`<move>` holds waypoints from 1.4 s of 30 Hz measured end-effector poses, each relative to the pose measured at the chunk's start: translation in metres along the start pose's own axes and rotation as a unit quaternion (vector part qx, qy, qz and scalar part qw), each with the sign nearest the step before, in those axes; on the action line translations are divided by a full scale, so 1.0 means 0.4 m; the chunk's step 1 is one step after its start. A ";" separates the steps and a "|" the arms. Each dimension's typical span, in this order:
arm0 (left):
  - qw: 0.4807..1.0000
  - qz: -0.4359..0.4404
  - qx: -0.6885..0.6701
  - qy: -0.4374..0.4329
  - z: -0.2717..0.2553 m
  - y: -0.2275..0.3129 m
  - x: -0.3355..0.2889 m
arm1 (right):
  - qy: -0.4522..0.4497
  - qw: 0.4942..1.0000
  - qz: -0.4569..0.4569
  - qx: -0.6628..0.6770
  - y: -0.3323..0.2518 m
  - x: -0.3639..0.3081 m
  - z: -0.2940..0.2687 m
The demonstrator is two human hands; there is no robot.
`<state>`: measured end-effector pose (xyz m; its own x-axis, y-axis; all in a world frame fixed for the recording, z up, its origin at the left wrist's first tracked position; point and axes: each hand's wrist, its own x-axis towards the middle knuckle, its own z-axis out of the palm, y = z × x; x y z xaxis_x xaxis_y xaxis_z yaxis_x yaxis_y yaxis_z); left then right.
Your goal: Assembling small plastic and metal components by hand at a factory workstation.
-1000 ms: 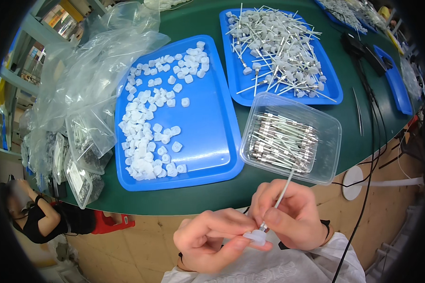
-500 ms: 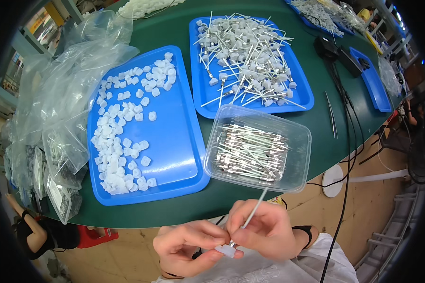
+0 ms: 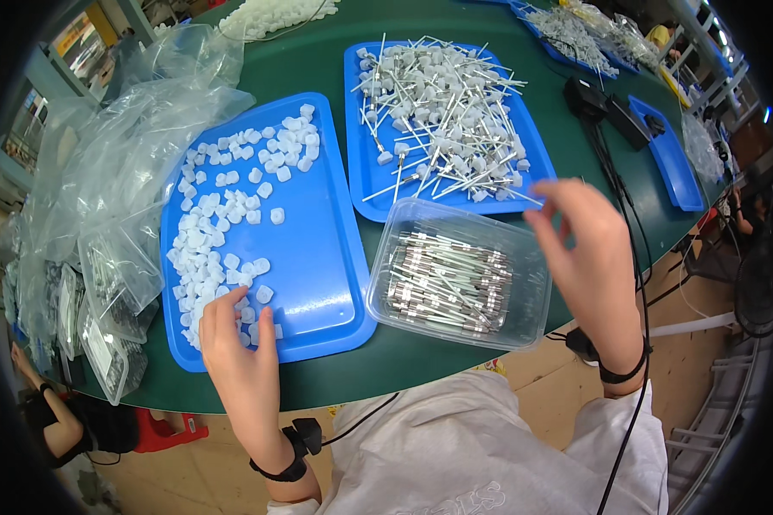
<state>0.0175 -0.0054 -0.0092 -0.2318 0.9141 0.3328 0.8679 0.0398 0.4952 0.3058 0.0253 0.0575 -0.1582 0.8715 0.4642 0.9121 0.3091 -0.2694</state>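
My left hand [image 3: 242, 365] reaches over the near edge of the left blue tray [image 3: 318, 283], thumb and fingers apart around small white translucent plastic caps [image 3: 199, 236]. Whether a fingertip touches a cap is hard to tell. Beside the near right corner of the second blue tray [image 3: 541, 163] is my right hand [image 3: 586, 257], its thumb and forefinger apart and nothing visible between them. That tray bears a heap of thin white rods with caps fitted [image 3: 447, 112]. Below it, a clear plastic box [image 3: 528, 318] holds many metal-ended rods without caps [image 3: 451, 279].
Clear plastic bags [image 3: 120, 172] lie along the left edge. Tweezers are mostly hidden behind my right hand. Black cables [image 3: 614, 163] run down the right side, near a narrow blue tray [image 3: 674, 163]. More white caps [image 3: 275, 17] lie at the back. Another person's arm [image 3: 39, 386] shows far left.
My hands were together near my body, holding a rod and a white cap. They have since parted: the left to the caps tray, the right to the tray of capped rods. Neither piece shows in them.
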 end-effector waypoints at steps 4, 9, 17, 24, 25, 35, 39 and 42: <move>0.999 0.024 0.013 -0.040 0.006 -0.006 0.005 | -0.267 0.963 -0.021 -0.039 -0.028 -0.028 0.003; 0.996 0.025 0.033 -0.077 -0.007 0.017 0.021 | -0.328 0.936 -0.086 -0.090 -0.021 -0.032 0.050; 0.996 0.018 0.037 -0.075 0.011 0.003 0.034 | -0.372 0.923 -0.089 -0.043 -0.009 -0.020 0.065; 0.999 -0.010 0.002 -0.042 0.017 -0.006 0.032 | -0.335 0.941 -0.037 -0.042 -0.004 -0.002 0.026; 0.999 -0.015 -0.007 -0.036 0.015 -0.007 0.031 | -0.331 0.943 -0.034 -0.030 -0.006 0.006 0.013; 0.991 0.016 -0.131 -0.009 -0.014 0.023 0.014 | -0.324 0.783 0.278 0.453 0.031 0.033 -0.001; 0.970 0.022 -0.238 -0.046 -0.017 0.059 -0.003 | -0.286 0.679 0.310 0.601 0.047 0.003 0.029; 0.928 0.001 -0.364 -0.077 -0.016 0.093 -0.016 | -0.264 0.635 0.308 0.657 0.053 -0.016 0.045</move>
<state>0.0487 -0.0124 0.0121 -0.1169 0.9629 0.2433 0.3285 -0.1937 0.9244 0.3194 0.0331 0.0335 -0.3466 0.8800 -0.3248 -0.1858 -0.4038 -0.8958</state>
